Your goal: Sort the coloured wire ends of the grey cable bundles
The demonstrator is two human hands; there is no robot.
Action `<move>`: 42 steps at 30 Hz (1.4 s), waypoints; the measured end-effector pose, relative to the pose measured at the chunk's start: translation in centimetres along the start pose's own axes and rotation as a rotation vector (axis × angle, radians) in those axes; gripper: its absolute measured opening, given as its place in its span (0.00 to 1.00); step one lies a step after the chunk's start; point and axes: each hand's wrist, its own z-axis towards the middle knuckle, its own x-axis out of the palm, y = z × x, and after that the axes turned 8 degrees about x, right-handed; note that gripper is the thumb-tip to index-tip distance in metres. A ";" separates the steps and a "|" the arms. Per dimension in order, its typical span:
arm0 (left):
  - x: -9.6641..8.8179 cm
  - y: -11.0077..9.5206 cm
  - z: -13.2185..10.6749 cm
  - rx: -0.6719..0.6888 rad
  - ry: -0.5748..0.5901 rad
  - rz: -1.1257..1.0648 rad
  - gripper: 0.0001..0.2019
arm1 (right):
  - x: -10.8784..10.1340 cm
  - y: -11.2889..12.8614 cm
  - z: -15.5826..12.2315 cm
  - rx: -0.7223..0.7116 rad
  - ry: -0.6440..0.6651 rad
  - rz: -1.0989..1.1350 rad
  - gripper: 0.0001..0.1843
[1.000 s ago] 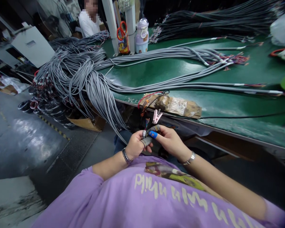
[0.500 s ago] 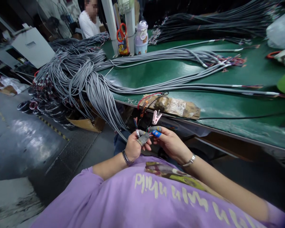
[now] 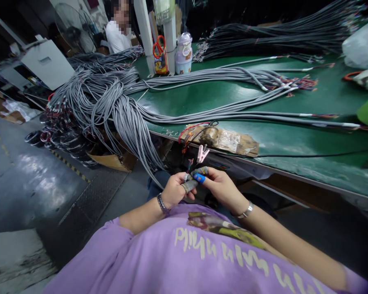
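My left hand is closed around the end of a grey cable, its thumb and finger wrapped in grey tape. Thin coloured wires stick up from that grip. My right hand, with blue tape on the thumb and a grey wrap on a finger, pinches at the same spot against the left fingertips. The wires between the two hands are mostly covered by the fingers. Just above hangs a pink clip at the table edge, apart from both hands.
A thick bundle of grey cables drapes over the green table. A taped cardboard piece lies at its edge. Behind are red-handled scissors, a lilac bottle, black cables and a seated person.
My right fingers have closed in on the left fingertips, covering the coloured wires that showed between them. The upright wire ends have shifted right and lower. The view has tilted slightly.
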 end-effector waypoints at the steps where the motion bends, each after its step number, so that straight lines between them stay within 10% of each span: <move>1: 0.0 0.0 0.0 0.012 -0.029 -0.019 0.17 | 0.0 0.0 0.0 0.003 -0.016 -0.001 0.19; 24: 0.1 -0.7 0.5 -0.035 -0.177 -0.228 0.23 | -1.1 -1.2 0.1 0.119 -0.031 0.205 0.24; 36: -0.9 -3.0 1.9 -0.239 0.275 -0.516 0.22 | -1.3 0.2 4.3 0.198 0.123 0.449 0.30; 42: -0.4 -3.1 3.2 -0.281 0.317 -0.555 0.15 | -0.6 0.3 4.2 -0.099 -0.253 0.114 0.34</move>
